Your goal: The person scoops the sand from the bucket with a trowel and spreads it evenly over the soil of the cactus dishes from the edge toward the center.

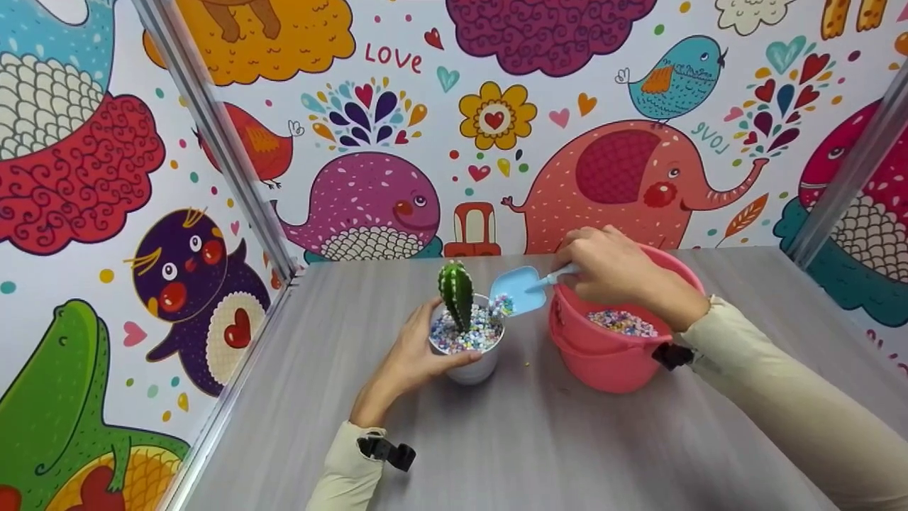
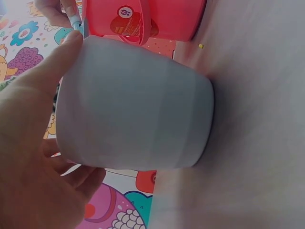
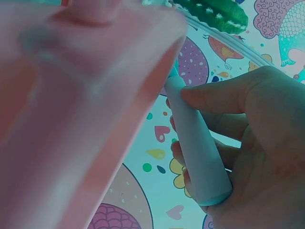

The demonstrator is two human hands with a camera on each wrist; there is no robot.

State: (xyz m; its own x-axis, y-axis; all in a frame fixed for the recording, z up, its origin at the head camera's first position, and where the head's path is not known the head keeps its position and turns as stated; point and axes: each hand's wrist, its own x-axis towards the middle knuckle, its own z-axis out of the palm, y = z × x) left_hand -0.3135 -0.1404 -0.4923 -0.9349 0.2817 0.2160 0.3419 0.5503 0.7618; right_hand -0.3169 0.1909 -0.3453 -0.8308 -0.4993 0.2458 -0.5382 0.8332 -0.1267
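Note:
A white flowerpot stands on the table, filled with small multicoloured pebbles around an upright green cactus. My left hand grips the pot from its left side, thumb across the front; the left wrist view shows the pot's smooth wall close up. My right hand holds a light blue toy shovel by its handle. The shovel's blade tilts at the pot's right rim, with a few pebbles at its tip. The right hand is above the pink bucket.
More pebbles lie inside the pink bucket, to the right of the pot. One tiny yellow pebble lies on the grey table between them. Cartoon-printed wall panels with metal edges enclose the table at the back and sides.

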